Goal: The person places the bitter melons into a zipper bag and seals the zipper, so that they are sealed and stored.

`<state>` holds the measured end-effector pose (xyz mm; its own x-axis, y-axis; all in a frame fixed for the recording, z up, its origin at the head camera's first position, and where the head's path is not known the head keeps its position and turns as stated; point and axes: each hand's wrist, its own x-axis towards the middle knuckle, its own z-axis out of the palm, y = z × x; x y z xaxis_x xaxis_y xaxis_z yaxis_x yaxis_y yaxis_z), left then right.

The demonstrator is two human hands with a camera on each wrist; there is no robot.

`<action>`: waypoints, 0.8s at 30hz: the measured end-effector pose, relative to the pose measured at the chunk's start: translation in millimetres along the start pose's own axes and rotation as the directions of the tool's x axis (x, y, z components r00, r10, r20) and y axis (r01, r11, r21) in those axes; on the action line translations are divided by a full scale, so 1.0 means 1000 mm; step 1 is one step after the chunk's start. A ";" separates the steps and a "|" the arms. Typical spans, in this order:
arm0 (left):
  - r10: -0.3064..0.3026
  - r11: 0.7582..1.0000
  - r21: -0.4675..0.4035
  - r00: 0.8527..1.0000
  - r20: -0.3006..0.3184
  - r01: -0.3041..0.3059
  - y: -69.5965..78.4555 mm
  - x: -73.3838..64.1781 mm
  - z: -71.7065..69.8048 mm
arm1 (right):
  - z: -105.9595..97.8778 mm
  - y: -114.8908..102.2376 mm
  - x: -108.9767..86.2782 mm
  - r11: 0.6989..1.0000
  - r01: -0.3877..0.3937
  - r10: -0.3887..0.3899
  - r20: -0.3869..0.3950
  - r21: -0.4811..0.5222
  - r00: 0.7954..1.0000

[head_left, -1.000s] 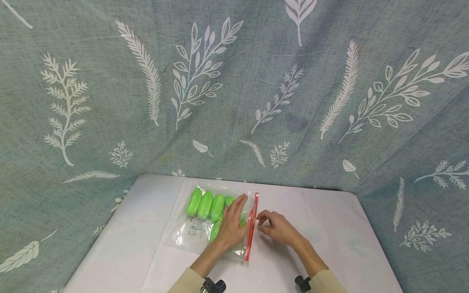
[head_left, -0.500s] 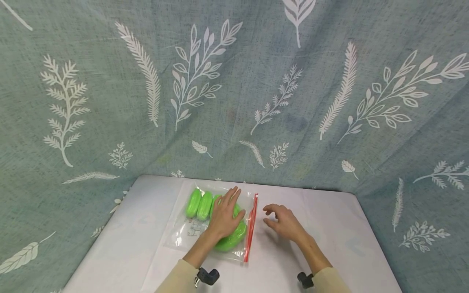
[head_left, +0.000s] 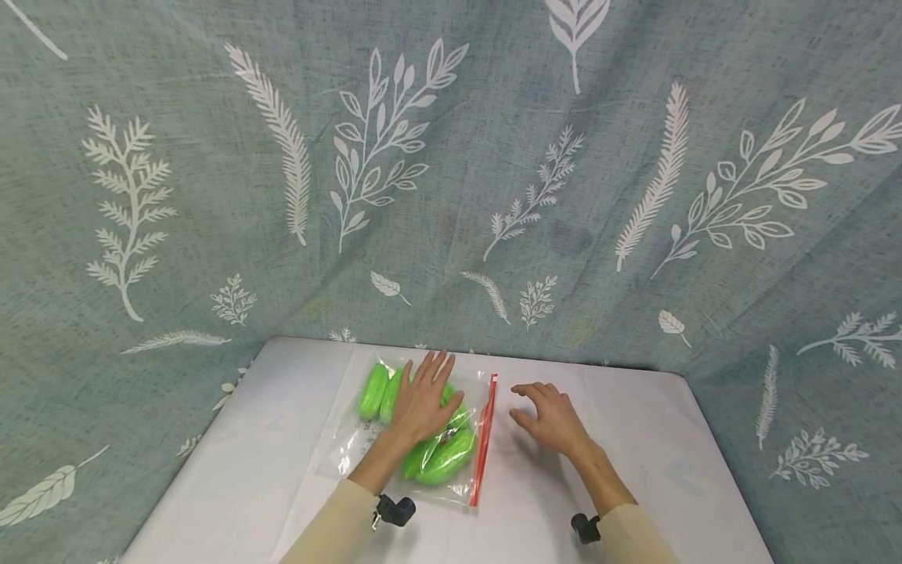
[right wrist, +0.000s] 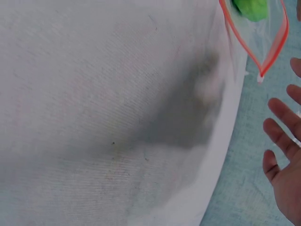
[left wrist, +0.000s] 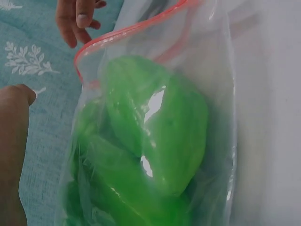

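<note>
A clear zip bag [head_left: 338,462] with a red zip strip [head_left: 485,439] lies flat on the table, its mouth facing right. Inside are several bright green oblong, fruit-like pieces [head_left: 447,458], glossy and tapered. My left hand [head_left: 423,403] rests palm down over the bag with fingers spread, hiding some pieces. To the right of the red strip, my right hand [head_left: 553,419] is held apart from the bag, fingers loosely bent and holding nothing. In the right wrist view the bag's red lips [right wrist: 282,40] stand apart, with a small white slider [right wrist: 260,79] at one end.
The bag lies on a white-covered table [head_left: 634,439]. A blue-green curtain [head_left: 451,196] with white leaf prints hangs behind the table and along its sides. Dark wrist cameras [head_left: 396,511] are strapped at both wrists.
My left hand has slid leftward across the bag, away from the red strip, uncovering green pieces near the mouth. My right hand has drawn slightly right, its fingers spreading a little.
</note>
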<state>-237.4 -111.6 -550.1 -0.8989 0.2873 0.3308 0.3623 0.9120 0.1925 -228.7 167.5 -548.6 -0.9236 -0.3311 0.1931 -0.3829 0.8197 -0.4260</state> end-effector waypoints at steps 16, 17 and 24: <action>-0.034 0.999 0.031 0.992 0.122 0.031 -0.006 0.023 0.014 | 0.011 0.009 0.023 0.994 -0.107 0.105 0.064 0.026 0.992; -0.028 0.999 0.028 0.991 0.129 0.025 -0.006 0.025 0.015 | 0.012 0.010 0.025 0.993 -0.114 0.112 0.067 0.030 0.991; -0.015 1.000 0.009 0.976 0.217 0.014 -0.004 0.039 0.021 | 0.019 0.009 0.038 0.983 -0.150 0.139 0.100 0.109 0.985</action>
<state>-278.6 -97.7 -557.0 -0.9364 0.3302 0.1191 0.3478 0.9183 0.1891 -267.6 153.3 -562.4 -0.9649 -0.2591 0.0421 -0.2396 0.8040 -0.5442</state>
